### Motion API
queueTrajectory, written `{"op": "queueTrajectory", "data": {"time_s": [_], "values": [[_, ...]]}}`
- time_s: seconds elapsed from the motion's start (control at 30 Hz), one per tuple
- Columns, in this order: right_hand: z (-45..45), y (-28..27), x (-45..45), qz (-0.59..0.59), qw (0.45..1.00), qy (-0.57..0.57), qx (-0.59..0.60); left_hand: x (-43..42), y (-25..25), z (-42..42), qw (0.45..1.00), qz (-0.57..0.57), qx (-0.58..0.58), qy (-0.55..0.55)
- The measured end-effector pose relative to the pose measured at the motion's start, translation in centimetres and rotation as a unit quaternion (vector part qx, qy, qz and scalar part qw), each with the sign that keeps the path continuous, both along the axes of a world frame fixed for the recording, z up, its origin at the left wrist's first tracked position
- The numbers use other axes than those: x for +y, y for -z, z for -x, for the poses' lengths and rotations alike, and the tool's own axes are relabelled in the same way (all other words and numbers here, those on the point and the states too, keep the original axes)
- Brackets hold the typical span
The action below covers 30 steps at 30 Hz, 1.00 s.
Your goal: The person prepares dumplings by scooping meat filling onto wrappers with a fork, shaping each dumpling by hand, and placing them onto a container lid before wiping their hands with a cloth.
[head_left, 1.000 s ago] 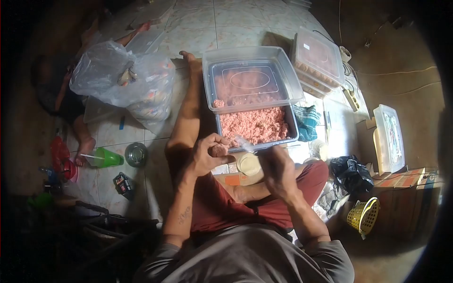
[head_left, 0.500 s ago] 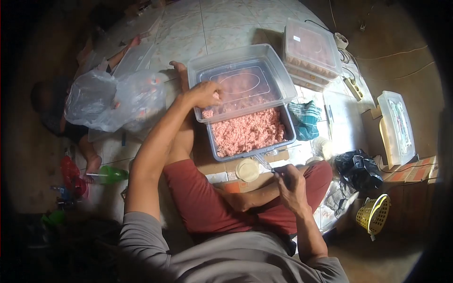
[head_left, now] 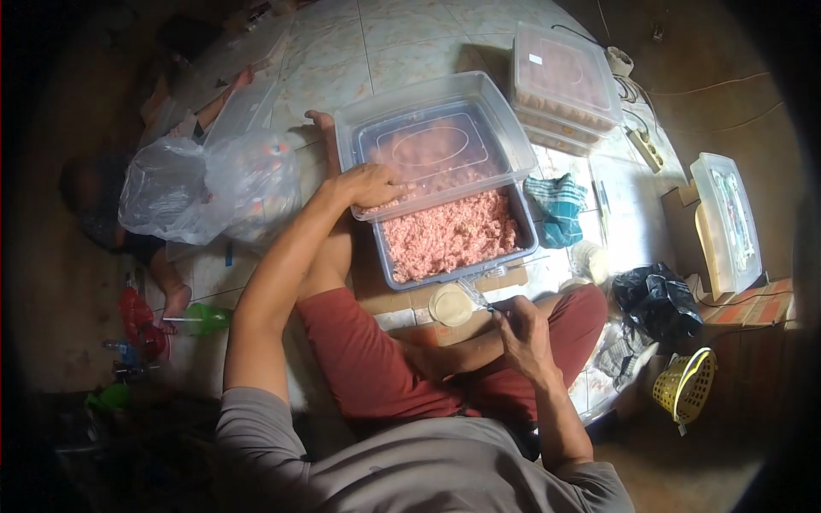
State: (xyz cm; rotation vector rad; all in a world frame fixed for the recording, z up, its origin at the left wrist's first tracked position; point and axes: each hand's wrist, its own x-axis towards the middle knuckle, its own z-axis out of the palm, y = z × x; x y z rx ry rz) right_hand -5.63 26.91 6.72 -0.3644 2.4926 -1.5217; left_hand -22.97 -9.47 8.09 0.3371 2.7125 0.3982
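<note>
My left hand (head_left: 374, 185) reaches into the near left corner of a clear plastic container (head_left: 513, 141). Its fingers are curled down on a lump of pink ground-meat-like mixture (head_left: 380, 208), which they partly hide. This container rests over the far part of a grey-blue tub (head_left: 402, 285) holding a loose pink mass (head_left: 449, 235). In front of the tub, my right hand (head_left: 523, 333) is closed round the dark handle of a thin, shiny utensil (head_left: 473, 292); its exact kind is unclear. A round, pale lid or disc (head_left: 450, 305) lies beside the utensil.
Stacked clear boxes (head_left: 564, 81) stand at the back right. A green checked cloth (head_left: 558, 209), a black plastic bag (head_left: 657, 303) and a yellow basket (head_left: 684, 385) lie to the right. On the left are a clear plastic bag (head_left: 167, 188) and another person's foot (head_left: 177, 299).
My left hand has lowered toward the container's near left corner, bringing the pink lump it held down beside another one. My right hand has stayed nearly still with the utensil.
</note>
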Motion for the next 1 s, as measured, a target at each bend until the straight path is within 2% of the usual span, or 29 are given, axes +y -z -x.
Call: {"op": "queueTrajectory", "data": {"time_s": [0.13, 0.2, 0.23, 0.27, 0.3, 0.37, 0.43, 0.5, 0.57, 0.63, 0.67, 0.7, 0.77, 0.8, 0.83, 0.9, 0.93, 0.97, 1.0], "values": [[-0.2, -0.6, -0.3, -0.014, 1.000, -0.008, -0.003, 0.8, -1.4, -0.7, 0.996, 0.040, -0.071, -0.034], [0.0, -1.5, -0.5, -0.015, 0.999, -0.006, -0.033, 0.5, -1.1, -1.7, 0.998, 0.005, 0.035, -0.059], [0.3, -1.4, -0.4, -0.022, 0.999, -0.009, -0.030, 0.3, -1.0, -2.4, 0.997, -0.001, 0.038, -0.063], [0.8, -0.8, -0.4, -0.026, 1.000, -0.011, 0.012, 0.0, -0.7, -3.3, 0.978, -0.120, 0.148, -0.082], [1.4, -0.4, -0.4, -0.029, 0.998, -0.013, 0.053, 0.1, -0.4, -4.4, 0.933, -0.234, 0.254, -0.100], [3.5, -0.6, -1.0, -0.027, 0.994, -0.022, 0.104, 2.7, -2.4, -9.9, 0.886, -0.307, 0.281, -0.202], [6.0, -0.8, -2.3, -0.121, 0.976, -0.057, 0.170, 5.0, -1.5, -16.0, 0.894, -0.393, 0.156, -0.146], [8.6, 0.2, -4.8, -0.219, 0.946, -0.105, 0.214, 8.5, 1.9, -19.7, 0.918, -0.375, 0.105, -0.076], [11.3, 3.2, -7.6, -0.326, 0.877, -0.130, 0.328, 11.6, 9.1, -21.6, 0.940, -0.329, 0.085, -0.033], [13.7, 7.1, -10.3, -0.379, 0.803, -0.127, 0.442, 14.4, 12.5, -22.1, 0.977, -0.181, 0.092, -0.065], [12.8, 6.6, -12.0, -0.444, 0.804, -0.149, 0.368, 15.0, 15.8, -21.4, 0.989, -0.108, 0.104, -0.011], [12.0, 3.4, -13.9, -0.505, 0.794, -0.243, 0.236, 15.8, 17.4, -21.1, 0.988, -0.113, 0.107, -0.014], [10.7, 4.9, -13.5, -0.382, 0.813, -0.288, 0.332, 17.2, 19.0, -21.2, 0.930, -0.026, 0.364, -0.036], [10.4, 5.0, -12.7, -0.330, 0.811, -0.297, 0.382, 17.5, 19.0, -21.2, 0.931, -0.036, 0.361, -0.029], [11.1, 5.0, -12.0, -0.334, 0.808, -0.298, 0.383, 17.8, 19.8, -21.2, 0.930, -0.040, 0.363, -0.031], [12.9, 5.2, -11.3, -0.360, 0.853, -0.202, 0.318, 18.2, 21.6, -21.0, 0.939, -0.006, 0.343, -0.031], [13.3, 6.2, -11.5, -0.386, 0.845, -0.117, 0.352, 18.5, 22.4, -20.8, 0.960, 0.010, 0.277, -0.032], [13.1, 7.5, -11.5, -0.390, 0.842, -0.123, 0.351, 19.2, 23.2, -21.0, 0.961, 0.005, 0.275, -0.038], [12.3, 8.6, -11.8, -0.388, 0.831, -0.163, 0.364, 19.6, 23.6, -21.3, 0.976, 0.020, 0.214, -0.023]]}}
